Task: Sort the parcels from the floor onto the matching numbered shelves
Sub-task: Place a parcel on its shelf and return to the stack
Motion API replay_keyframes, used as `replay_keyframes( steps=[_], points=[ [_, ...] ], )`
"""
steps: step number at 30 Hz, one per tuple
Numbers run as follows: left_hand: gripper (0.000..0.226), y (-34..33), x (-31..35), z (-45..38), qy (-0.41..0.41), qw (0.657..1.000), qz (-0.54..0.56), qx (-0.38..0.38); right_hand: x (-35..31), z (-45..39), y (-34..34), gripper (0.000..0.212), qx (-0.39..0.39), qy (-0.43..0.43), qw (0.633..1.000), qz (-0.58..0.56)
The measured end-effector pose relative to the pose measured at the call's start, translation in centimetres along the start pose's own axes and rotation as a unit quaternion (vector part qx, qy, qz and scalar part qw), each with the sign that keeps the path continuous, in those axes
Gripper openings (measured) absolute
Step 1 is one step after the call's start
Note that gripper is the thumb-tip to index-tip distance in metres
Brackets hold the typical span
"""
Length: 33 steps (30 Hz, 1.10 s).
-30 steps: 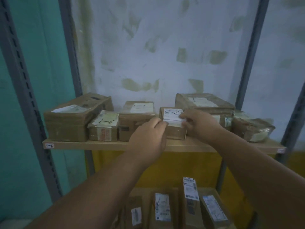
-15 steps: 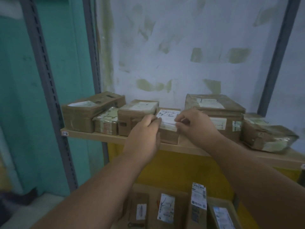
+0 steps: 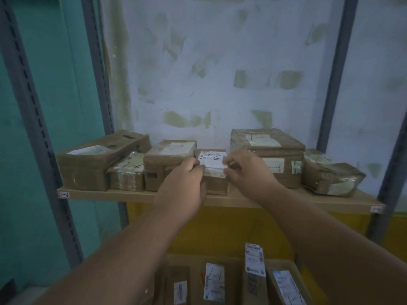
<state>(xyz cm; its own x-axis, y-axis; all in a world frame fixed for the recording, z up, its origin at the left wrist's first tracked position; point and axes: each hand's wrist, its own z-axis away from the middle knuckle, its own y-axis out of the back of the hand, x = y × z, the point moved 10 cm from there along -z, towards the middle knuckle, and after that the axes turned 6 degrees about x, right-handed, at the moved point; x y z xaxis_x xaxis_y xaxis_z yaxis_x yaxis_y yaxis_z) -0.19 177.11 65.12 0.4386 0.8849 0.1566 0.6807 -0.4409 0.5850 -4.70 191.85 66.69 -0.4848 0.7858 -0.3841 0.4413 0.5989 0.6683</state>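
A small brown parcel (image 3: 214,166) with a white label marked 1-6 sits on the wooden shelf (image 3: 136,194), between two other boxes. My left hand (image 3: 184,186) grips its left front corner, fingers curled over the top edge. My right hand (image 3: 244,170) pinches its right front edge by the label. The shelf's front carries a tag reading 1-6 (image 3: 64,195) at its left end.
Several taped brown parcels line the shelf: a long box (image 3: 97,161) at left, a stacked pair (image 3: 267,150) at right, a wrapped bundle (image 3: 330,172) at far right. Grey slotted uprights (image 3: 33,119) frame the rack. Below, more labelled parcels (image 3: 214,280) stand upright.
The view has shifted so the shelf sits more to the right and lower. Both hands stay on the small parcel, which sits a little further back between its neighbours.
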Motion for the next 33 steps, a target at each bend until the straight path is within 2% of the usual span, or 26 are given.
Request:
replay_keyframes(
  steps=[7,10,14,18,21,24,28,33],
  points=[
    [0.022,0.2,2.4,-1.3,-0.098,0.991,0.091,0.007,1.4,1.2,4.3,0.015,0.086,-0.03,0.995,0.04],
    [0.022,0.0,3.4,-2.5,-0.101,0.986,0.135,0.001,3.1,2.4,6.2,0.014,0.109,-0.06,0.991,0.059],
    [0.032,-1.0,5.1,-5.4,-0.049,0.985,0.167,-0.018,6.2,2.1,9.4,0.015,0.129,-0.103,0.981,0.105],
    [0.042,-4.1,5.5,-10.0,0.01,0.998,0.006,-0.066,9.9,-0.8,12.9,0.025,0.162,-0.143,0.97,0.114],
    [0.053,-7.6,4.4,-12.4,0.092,0.985,-0.057,-0.135,13.1,-3.2,12.7,0.039,0.091,-0.189,0.973,0.1],
    [0.063,-10.6,3.4,-13.0,0.172,0.966,-0.033,-0.19,14.9,-4.7,10.6,0.032,-0.016,-0.21,0.974,0.083],
    [0.04,-11.0,2.8,-12.8,0.223,0.96,0.042,-0.162,14.5,-5.1,10.6,0.022,-0.02,-0.184,0.982,0.037],
    [0.039,-7.8,3.2,-12.5,0.219,0.966,0.056,-0.124,13.5,-4.4,11.3,0.021,0.009,-0.166,0.986,0.015]
  ],
)
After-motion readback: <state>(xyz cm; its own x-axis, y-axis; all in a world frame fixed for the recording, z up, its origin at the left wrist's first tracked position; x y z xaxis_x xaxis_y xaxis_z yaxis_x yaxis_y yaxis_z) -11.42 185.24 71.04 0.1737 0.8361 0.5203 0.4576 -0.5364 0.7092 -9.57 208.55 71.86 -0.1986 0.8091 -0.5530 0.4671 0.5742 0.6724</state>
